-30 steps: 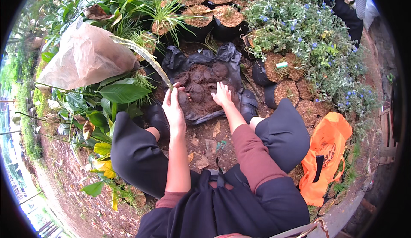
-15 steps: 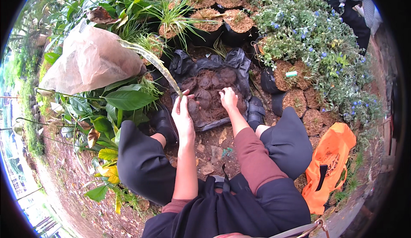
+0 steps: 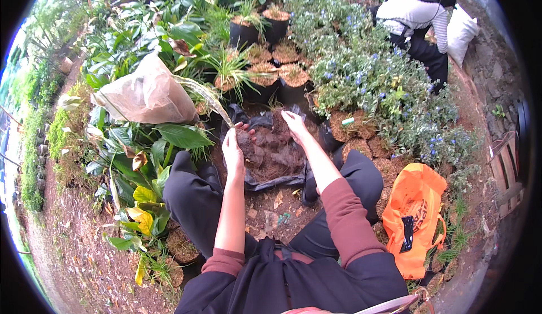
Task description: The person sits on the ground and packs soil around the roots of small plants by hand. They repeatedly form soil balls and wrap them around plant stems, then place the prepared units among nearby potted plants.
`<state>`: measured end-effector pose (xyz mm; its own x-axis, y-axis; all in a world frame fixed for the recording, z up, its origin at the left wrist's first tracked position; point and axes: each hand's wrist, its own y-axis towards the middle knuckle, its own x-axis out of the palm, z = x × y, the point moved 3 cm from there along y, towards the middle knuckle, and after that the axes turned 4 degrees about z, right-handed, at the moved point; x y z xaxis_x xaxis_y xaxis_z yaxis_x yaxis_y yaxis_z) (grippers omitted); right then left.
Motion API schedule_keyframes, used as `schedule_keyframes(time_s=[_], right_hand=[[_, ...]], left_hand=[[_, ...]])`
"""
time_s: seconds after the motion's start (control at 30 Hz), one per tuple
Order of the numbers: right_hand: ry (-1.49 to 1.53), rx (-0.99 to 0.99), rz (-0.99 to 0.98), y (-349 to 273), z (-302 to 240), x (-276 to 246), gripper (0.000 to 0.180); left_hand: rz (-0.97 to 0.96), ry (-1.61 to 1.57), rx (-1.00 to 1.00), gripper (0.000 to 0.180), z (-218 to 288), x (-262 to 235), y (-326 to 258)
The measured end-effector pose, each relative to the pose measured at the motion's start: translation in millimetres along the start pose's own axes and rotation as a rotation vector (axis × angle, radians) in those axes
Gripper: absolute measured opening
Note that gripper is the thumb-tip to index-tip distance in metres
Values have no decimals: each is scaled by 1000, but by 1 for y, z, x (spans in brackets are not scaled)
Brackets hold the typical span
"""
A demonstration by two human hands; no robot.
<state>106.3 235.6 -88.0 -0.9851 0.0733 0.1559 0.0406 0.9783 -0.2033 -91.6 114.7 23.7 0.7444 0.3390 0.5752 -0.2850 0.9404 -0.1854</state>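
My left hand (image 3: 233, 151) is curled round a dark brown fibrous clump (image 3: 245, 143), fingertips showing on its far side. A long, pale, mottled strip (image 3: 206, 93) runs from a pale netting-wrapped bundle (image 3: 148, 91) down to that hand's fingers; how they hold its end is hard to see. My right hand (image 3: 294, 126) grips a tuft of brown fibre (image 3: 279, 123) at its fingertips, thumb side up. Between and below both hands, more brown fibrous clumps (image 3: 274, 159) lie in an open black plastic sheet or bag (image 3: 271, 185) on the ground.
Black bags with straw-like tops (image 3: 293, 76) stand beyond. Broad-leaved plants (image 3: 183, 135) crowd the left; a blue-flowered shrub (image 3: 361, 71) spreads at right. An orange bag (image 3: 409, 224) with a black object (image 3: 407, 234) lies beside my right knee. Another person (image 3: 418, 20) bends over at far right.
My right hand has lifted from among the clumps, raising brown fibre. My left hand has turned and now wraps round a clump. The view has shifted, showing more of the other person.
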Motion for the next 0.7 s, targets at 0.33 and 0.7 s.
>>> schedule_keyframes(time_s=[0.33,0.7], right_hand=[[-196,-4,-256,-113,-195,56,47],[-153,-450,-313,-143,-167,77,42]], left_hand=[[-178,63,244,33,65,58,-4],[-246,135,380,29,55,60,3]])
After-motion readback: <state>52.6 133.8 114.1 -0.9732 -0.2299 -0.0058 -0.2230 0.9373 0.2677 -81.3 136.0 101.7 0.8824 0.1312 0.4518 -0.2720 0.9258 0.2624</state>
